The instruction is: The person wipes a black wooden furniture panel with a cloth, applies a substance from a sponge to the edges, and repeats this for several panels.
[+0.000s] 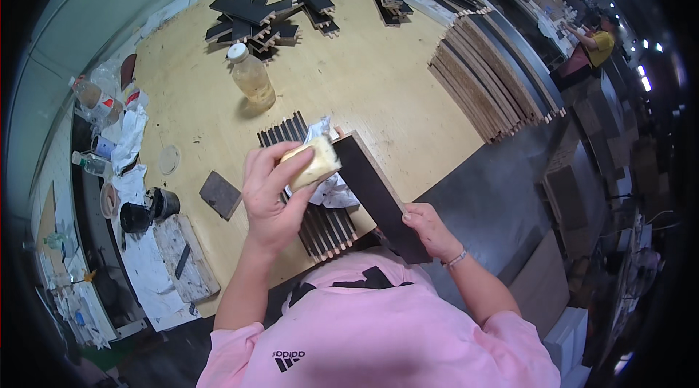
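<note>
My left hand [268,195] grips a pale yellow sponge block [314,162] and presses it against the upper end of a long black wooden strip [375,195]. My right hand [429,231] holds the lower end of that strip, which lies tilted over a row of black strips with pale wood edges [320,220]. A crumpled white cloth [331,187] rests on the row under the sponge.
On the plywood table [364,82] stand a plastic bottle of yellowish liquid [251,78], crossed piles of black strips [255,16] and a long stack of wooden strips [488,75]. A dark sanding block [220,195] lies left. Cups and rags crowd the left edge. Another person [593,49] works far right.
</note>
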A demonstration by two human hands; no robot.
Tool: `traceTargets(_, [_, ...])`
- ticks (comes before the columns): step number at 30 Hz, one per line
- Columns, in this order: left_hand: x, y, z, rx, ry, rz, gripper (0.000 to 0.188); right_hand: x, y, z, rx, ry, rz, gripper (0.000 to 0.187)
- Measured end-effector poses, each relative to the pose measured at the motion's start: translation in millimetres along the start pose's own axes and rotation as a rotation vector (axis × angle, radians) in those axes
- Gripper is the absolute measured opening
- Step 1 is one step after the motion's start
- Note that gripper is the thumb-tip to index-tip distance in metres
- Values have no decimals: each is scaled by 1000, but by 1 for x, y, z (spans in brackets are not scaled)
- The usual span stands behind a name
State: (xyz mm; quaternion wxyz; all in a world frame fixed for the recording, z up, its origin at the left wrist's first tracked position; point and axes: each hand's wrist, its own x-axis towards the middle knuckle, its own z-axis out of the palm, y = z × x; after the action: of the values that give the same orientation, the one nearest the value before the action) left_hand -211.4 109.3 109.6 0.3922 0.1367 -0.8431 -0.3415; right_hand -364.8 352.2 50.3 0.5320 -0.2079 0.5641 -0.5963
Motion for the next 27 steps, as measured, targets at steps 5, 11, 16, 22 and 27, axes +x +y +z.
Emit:
traceTargets(5, [-1,-2,3,-23,-47,-50,44,-7,-7,-2,0,-40,-40,34])
traceTargets(11, [-22,-15,2,-119,-16,-150,42,-6,2,-13,161,-77,-82,48])
traceTargets(16, [-22,-7,14,-196,2,-116,42,-6,-13,-10,342,-34,-3,41])
traceTargets(22, [-35,37,42,-201,-313,200,43,11,-18,-4,520,70,14,36])
traceTargets(27, [-42,45,53,-259,-544,395,40,17,-22,-11,371,-2,32,34])
